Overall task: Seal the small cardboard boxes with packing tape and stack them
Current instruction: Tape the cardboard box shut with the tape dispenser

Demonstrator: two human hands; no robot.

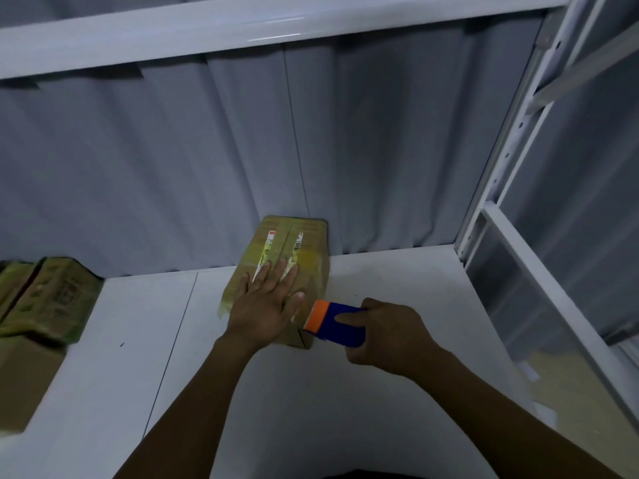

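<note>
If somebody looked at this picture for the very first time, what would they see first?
The bright blue and orange plastic tape dispenser jumps out, held in the right hand near the middle, at the near corner of a tape-covered brown cardboard box. The left hand lies flat on that box, which sits on the white shelf. More cardboard boxes are piled at the far left.
</note>
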